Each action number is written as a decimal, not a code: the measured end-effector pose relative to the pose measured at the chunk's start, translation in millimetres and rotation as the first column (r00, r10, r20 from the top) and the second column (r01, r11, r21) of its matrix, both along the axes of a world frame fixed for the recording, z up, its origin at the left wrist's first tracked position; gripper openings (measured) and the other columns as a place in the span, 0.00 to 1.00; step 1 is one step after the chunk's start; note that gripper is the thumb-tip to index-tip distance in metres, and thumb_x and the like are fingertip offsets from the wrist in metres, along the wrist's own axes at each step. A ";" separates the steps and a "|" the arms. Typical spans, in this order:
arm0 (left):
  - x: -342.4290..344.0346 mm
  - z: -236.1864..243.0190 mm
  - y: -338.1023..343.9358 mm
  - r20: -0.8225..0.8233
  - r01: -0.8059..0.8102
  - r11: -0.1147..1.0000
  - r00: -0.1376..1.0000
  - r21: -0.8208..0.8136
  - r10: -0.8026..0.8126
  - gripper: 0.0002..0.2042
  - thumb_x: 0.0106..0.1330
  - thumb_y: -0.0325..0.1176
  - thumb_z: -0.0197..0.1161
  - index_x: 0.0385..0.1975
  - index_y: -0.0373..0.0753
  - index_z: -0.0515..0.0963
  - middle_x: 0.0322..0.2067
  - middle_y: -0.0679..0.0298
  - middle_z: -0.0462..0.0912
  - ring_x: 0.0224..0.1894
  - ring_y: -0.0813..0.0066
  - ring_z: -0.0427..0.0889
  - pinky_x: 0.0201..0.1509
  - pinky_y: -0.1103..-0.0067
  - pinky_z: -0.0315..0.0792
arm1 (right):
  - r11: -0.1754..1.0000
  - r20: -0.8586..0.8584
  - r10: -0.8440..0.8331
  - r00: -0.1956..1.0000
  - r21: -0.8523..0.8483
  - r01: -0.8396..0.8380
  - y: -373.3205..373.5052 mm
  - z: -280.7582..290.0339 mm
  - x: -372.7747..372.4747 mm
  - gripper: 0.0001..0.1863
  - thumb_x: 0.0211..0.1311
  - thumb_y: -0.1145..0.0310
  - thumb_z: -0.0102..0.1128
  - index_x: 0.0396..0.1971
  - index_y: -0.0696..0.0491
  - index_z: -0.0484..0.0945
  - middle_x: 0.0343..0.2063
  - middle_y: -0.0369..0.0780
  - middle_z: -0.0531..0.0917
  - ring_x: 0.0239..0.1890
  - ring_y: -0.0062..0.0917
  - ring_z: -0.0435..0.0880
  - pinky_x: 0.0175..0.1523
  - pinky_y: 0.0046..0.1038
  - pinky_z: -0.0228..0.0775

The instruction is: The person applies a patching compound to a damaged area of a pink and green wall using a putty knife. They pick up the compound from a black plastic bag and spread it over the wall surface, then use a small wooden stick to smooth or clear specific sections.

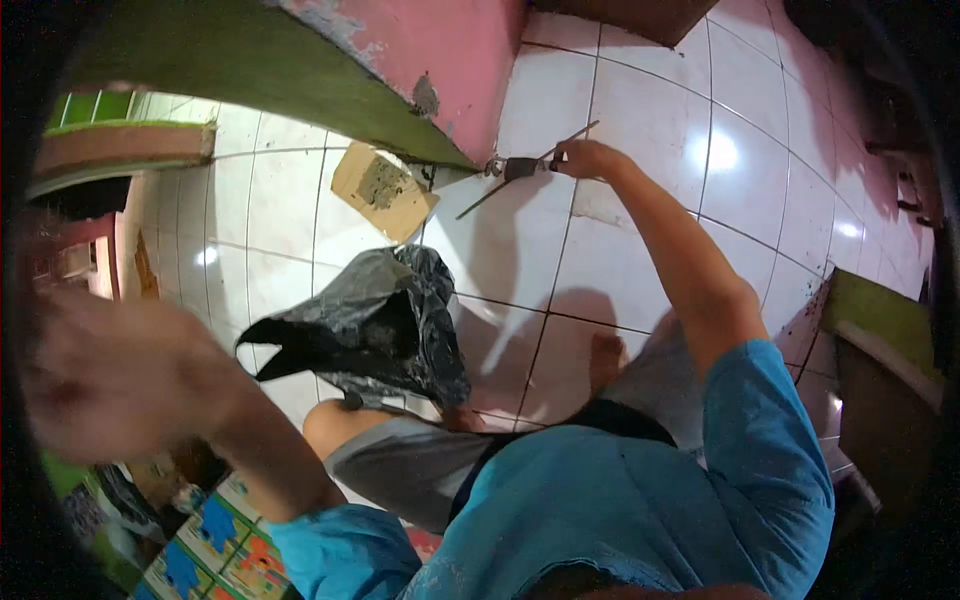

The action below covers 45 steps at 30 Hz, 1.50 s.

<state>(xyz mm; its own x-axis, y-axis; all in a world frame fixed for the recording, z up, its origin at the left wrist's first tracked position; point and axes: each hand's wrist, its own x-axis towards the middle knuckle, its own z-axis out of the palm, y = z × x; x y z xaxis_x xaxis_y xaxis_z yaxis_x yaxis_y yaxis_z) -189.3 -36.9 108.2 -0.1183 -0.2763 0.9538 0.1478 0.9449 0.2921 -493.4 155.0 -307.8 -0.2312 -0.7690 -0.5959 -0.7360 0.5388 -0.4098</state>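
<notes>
At the foot of the pink wall, my right hand is closed around the handle end of a small dark scraper. Its blade faces the wall's corner, where small grey crumbs lie. A thin stick crosses beneath or behind the blade; whether it is held too is unclear. My left hand is raised at the far left, smeared by motion, so its fingers cannot be read. Between the two, near my left knee, a crumpled black plastic bag stands with its mouth open. Beyond it lies a cardboard piece bearing a grey, mortar-like patch.
A wall with a green side and pink face juts in from the top, its paint peeling. White tiles cover the floor. A low green-topped ledge stands at right, and a colourful patterned mat lies at lower left.
</notes>
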 end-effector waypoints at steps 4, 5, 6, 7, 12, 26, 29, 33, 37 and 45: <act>63.3 -112.4 77.9 0.728 0.216 0.871 0.482 0.441 -0.488 0.20 0.74 0.47 0.59 0.41 0.32 0.83 0.36 0.54 0.88 0.38 0.60 0.87 0.43 0.62 0.81 | 0.977 0.029 -0.214 0.976 -0.010 0.215 51.2 -27.7 6.0 0.19 0.70 0.57 0.54 0.54 0.48 0.79 0.48 0.50 0.87 0.53 0.46 0.85 0.57 0.45 0.76; 72.0 -126.3 87.7 0.761 0.263 0.807 0.275 0.529 -0.588 0.18 0.65 0.48 0.69 0.38 0.36 0.85 0.35 0.57 0.87 0.38 0.60 0.87 0.43 0.62 0.81 | 0.967 0.060 -0.250 0.966 -0.039 0.252 48.5 -31.9 16.4 0.19 0.70 0.56 0.55 0.55 0.47 0.78 0.47 0.50 0.87 0.53 0.47 0.85 0.57 0.45 0.76; 66.1 -133.2 101.4 0.786 0.356 0.789 0.195 0.500 -0.587 0.18 0.59 0.46 0.74 0.39 0.38 0.85 0.33 0.59 0.86 0.37 0.58 0.86 0.41 0.63 0.80 | 0.951 0.082 -0.298 0.951 -0.058 0.303 52.3 -37.5 20.8 0.19 0.70 0.56 0.55 0.56 0.45 0.78 0.47 0.50 0.87 0.52 0.48 0.85 0.56 0.45 0.76; 64.7 -146.1 108.0 0.746 0.439 0.698 0.087 0.566 -0.660 0.17 0.59 0.43 0.75 0.40 0.38 0.85 0.34 0.61 0.85 0.37 0.60 0.86 0.40 0.67 0.80 | 0.949 0.074 -0.307 0.949 -0.055 0.312 53.7 -42.9 23.0 0.19 0.70 0.56 0.55 0.56 0.45 0.78 0.47 0.50 0.87 0.52 0.48 0.85 0.56 0.45 0.76; 77.8 -157.6 108.9 0.685 0.456 0.570 -0.130 0.683 -0.717 0.17 0.60 0.40 0.75 0.44 0.35 0.84 0.37 0.61 0.85 0.37 0.65 0.85 0.42 0.71 0.80 | 0.913 0.034 -0.356 0.934 -0.202 0.355 42.0 -52.2 49.7 0.18 0.69 0.58 0.57 0.55 0.47 0.78 0.43 0.48 0.88 0.47 0.45 0.87 0.53 0.43 0.78; 118.3 -134.0 89.2 0.746 0.387 0.666 -0.095 0.637 -0.659 0.22 0.63 0.43 0.73 0.51 0.36 0.81 0.40 0.57 0.84 0.41 0.58 0.83 0.47 0.68 0.77 | 0.779 0.360 -0.491 0.793 -0.226 0.585 58.1 -57.7 55.6 0.16 0.72 0.62 0.60 0.55 0.50 0.79 0.27 0.33 0.80 0.31 0.17 0.75 0.38 0.26 0.71; 125.5 -131.4 84.4 0.751 0.365 0.673 -0.134 0.644 -0.646 0.22 0.64 0.42 0.72 0.52 0.35 0.79 0.40 0.56 0.83 0.40 0.57 0.82 0.47 0.67 0.77 | 0.675 0.407 -0.570 0.713 -0.263 0.689 66.7 -32.6 63.7 0.15 0.72 0.61 0.59 0.53 0.51 0.82 0.30 0.32 0.81 0.34 0.17 0.77 0.43 0.25 0.73; 132.2 -130.4 79.8 0.760 0.379 0.680 -0.112 0.628 -0.640 0.22 0.65 0.41 0.71 0.52 0.32 0.78 0.41 0.54 0.83 0.41 0.55 0.82 0.47 0.67 0.76 | 0.433 0.501 -0.668 0.550 -0.339 0.835 73.7 34.2 90.0 0.19 0.71 0.58 0.61 0.53 0.56 0.80 0.32 0.36 0.83 0.37 0.20 0.80 0.47 0.26 0.74; 133.2 -122.1 79.9 0.755 0.337 0.685 -0.154 0.646 -0.637 0.22 0.65 0.41 0.71 0.53 0.32 0.78 0.43 0.53 0.84 0.43 0.53 0.83 0.49 0.66 0.77 | 0.243 0.579 -0.613 0.537 -0.509 0.826 68.1 83.7 129.4 0.16 0.73 0.60 0.61 0.51 0.56 0.79 0.32 0.35 0.84 0.31 0.17 0.81 0.34 0.23 0.73; 149.9 -123.1 80.3 0.779 0.238 0.742 -0.205 0.627 -0.592 0.22 0.65 0.41 0.72 0.55 0.36 0.79 0.46 0.52 0.85 0.47 0.51 0.84 0.51 0.65 0.77 | -0.045 0.859 -0.360 0.364 -0.405 0.913 26.3 168.5 197.5 0.13 0.71 0.69 0.63 0.49 0.58 0.74 0.33 0.37 0.82 0.24 0.14 0.77 0.27 0.20 0.69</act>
